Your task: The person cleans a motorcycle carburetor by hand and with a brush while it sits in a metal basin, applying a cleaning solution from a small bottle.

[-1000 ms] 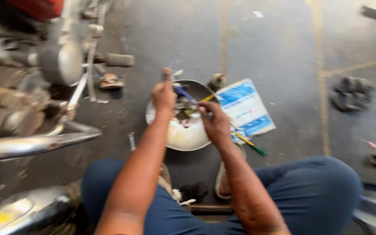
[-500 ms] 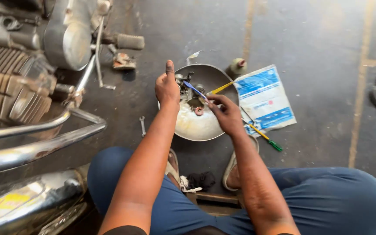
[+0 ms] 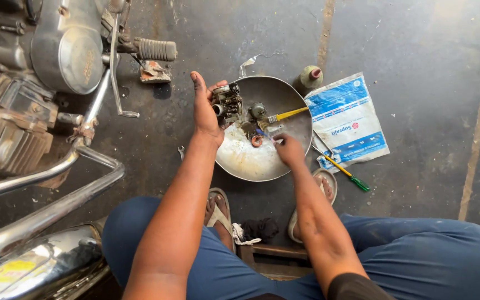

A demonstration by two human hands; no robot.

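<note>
Two hands: left hand (image 3: 205, 114) grips one carburetor (image 3: 227, 103); right hand (image 3: 289, 150) pinches small parts in one pan (image 3: 284, 91).

Bare forearms, blue trousers (image 3: 418, 261), worn sandals (image 3: 218, 208)

Both forearms stretch forward from the knees, the left hand (image 3: 206, 114) raised with thumb pointing up and fingers curled in a grip, the right hand (image 3: 289, 150) lower, just to its right, palm down, fingers bent.
</note>
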